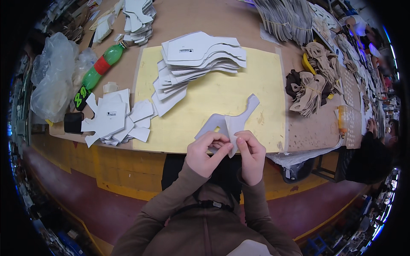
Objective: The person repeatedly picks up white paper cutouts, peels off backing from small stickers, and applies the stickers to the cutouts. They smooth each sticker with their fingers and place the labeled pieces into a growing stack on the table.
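Observation:
Both my hands meet at the near edge of the table over a thin, curved, grey-white cut piece (243, 118), which looks like a shoe upper part. My left hand (208, 152) pinches its folded edge between thumb and fingers. Close beside it, my right hand (250, 154) grips the same piece from the other side. A pale flap of it stands up between my hands, and one narrow arm reaches away to the far right. The piece lies partly on a yellow sheet (256, 85). Beyond it is a fanned stack of white cut pieces (200, 53).
At the left lie a loose pile of white pieces (109, 117), a green bottle (102, 66), a black box-shaped object (74, 123) and a clear plastic bag (53, 81). Tied tan bundles (309, 91) and an orange container (342, 118) sit right; grey bundles (286, 21) lie far right.

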`<state>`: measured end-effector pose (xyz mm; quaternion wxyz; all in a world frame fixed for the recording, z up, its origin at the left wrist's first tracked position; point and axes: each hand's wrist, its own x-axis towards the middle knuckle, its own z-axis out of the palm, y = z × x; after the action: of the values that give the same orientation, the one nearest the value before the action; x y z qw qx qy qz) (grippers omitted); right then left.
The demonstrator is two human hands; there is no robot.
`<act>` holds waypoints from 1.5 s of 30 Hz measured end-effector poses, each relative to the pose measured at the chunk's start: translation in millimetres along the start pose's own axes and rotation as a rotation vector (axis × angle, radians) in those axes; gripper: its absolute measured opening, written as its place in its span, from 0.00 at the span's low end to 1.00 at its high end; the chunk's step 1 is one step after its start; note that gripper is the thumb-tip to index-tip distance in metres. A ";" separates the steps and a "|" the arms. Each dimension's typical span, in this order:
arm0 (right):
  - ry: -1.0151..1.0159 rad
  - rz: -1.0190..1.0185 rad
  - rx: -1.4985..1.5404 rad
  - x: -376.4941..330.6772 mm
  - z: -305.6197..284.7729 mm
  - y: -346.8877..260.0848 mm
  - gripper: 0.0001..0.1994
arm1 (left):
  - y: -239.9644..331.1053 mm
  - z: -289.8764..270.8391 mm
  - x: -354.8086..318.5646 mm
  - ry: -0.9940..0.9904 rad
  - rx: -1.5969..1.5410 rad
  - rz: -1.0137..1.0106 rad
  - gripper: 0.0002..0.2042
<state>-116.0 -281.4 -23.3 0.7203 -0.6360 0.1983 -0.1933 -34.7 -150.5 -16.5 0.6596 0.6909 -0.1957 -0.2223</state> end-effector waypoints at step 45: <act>0.263 -0.183 -0.560 -11.6 23.1 11.2 0.05 | -21.3 2.4 -19.9 -0.070 -0.099 -0.098 0.04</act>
<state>-113.3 -254.5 -31.4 0.4653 -0.7942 0.2771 -0.2756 -53.0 -140.1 -36.9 0.6741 0.6580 -0.1733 -0.2874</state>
